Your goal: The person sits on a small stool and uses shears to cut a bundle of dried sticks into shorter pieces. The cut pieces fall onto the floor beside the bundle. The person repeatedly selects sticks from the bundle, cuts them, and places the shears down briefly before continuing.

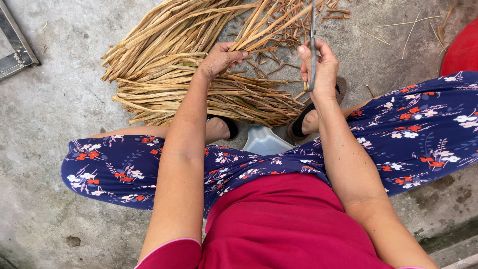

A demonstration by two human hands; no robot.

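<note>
Stalks: bundle of dry tan reed stalks [269, 22], upper centre of frame, over the heap [169, 74] on the concrete floor [45, 124].
Left hand [219, 60]: fingers pinched round the bundle.
Right hand [321, 67]: clenched on an upright blade [312, 35].
Technique: judged best to hold stalk ends even and thumb away from the edge.

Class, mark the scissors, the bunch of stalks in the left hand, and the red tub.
scissors [312, 45], head view, on the blade
bunch of stalks [266, 22], head view, mid-length
red tub [463, 50], head view, on its side
</note>
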